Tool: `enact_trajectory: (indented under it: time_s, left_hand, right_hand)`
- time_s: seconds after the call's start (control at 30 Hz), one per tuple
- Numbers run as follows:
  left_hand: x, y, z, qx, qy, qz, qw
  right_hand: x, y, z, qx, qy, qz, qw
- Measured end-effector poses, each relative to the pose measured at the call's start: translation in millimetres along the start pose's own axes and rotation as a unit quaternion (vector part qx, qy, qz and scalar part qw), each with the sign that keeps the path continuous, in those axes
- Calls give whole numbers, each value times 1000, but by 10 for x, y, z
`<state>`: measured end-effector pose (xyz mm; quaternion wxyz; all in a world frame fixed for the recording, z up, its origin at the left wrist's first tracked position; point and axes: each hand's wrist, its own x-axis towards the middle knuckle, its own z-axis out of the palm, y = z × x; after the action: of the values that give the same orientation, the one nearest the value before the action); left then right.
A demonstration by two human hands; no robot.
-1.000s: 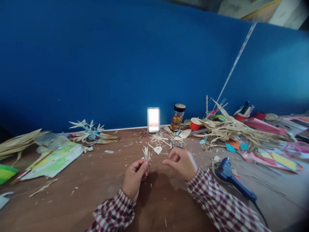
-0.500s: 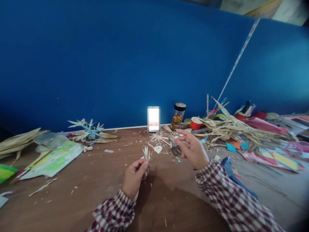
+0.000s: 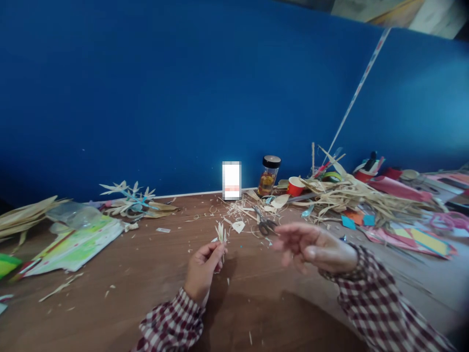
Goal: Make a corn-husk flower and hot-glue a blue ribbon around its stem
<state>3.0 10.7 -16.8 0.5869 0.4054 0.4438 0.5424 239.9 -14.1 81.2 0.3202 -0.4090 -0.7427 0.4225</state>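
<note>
My left hand (image 3: 205, 266) is closed around a small bunch of pale dried-husk strips (image 3: 221, 233), their pointed tips standing up above my thumb and fingers. To the right, my right hand (image 3: 311, 247) hovers over the table with fingers apart, slightly blurred, and nothing visible in it. Dark-handled scissors (image 3: 266, 227) lie just beyond its fingertips. A white scrap (image 3: 238, 226) and a heap of thin shavings (image 3: 240, 208) spread between the hands and the wall. My right forearm covers most of a blue tool that lies there.
A lidded jar (image 3: 268, 177) and a red paper cup (image 3: 295, 186) stand by the blue wall (image 3: 164, 98). Dried husks (image 3: 351, 200) pile up at the right, beside coloured paper (image 3: 421, 242). At the left are a husk flower (image 3: 134, 198) and a green-painted sheet (image 3: 78, 244).
My right hand has moved right and toward me, away from the scissors, and its fingers have spread. The left hand keeps its hold on the husk strips. The blue tool is now mostly covered.
</note>
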Motion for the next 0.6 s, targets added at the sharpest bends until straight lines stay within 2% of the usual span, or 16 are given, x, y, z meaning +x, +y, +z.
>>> enact_trajectory:
  time_s: [0.1,0.17,0.23,0.27,0.33,0.37,0.4,0.47,0.6]
  left_hand:
    - [-2,-8,1,6,0,-4,1000]
    - [-4,-10,5,9,0,-4,1000]
    - [-6,-10,10,10,2,-3,1000]
    - [-7,-9,12,9,3,-3,1000]
    - [-9,-8,13,10,3,-4,1000]
    - [-10,-9,11,11,2,-6,1000]
    - [-10,-10,7,12,1,-7,1000]
    - [-8,-15,-4,13,-3,-10,1000]
    - [3,-26,-23,18,-6,-15,1000]
  right_hand:
    - [-86,0,-30,-64,133,10,989]
    - [-167,10,-74,-89,178,23,980]
    - [-301,50,-168,-161,221,44,961]
    - [-389,93,-229,-225,243,57,942]
    - [-599,230,-352,-387,293,82,870]
    - [-715,318,-399,-445,291,97,841]
    - [-834,408,-430,-474,276,110,829]
    - [-1060,571,-435,-480,254,152,826]
    - [-1367,740,-304,-553,289,206,754]
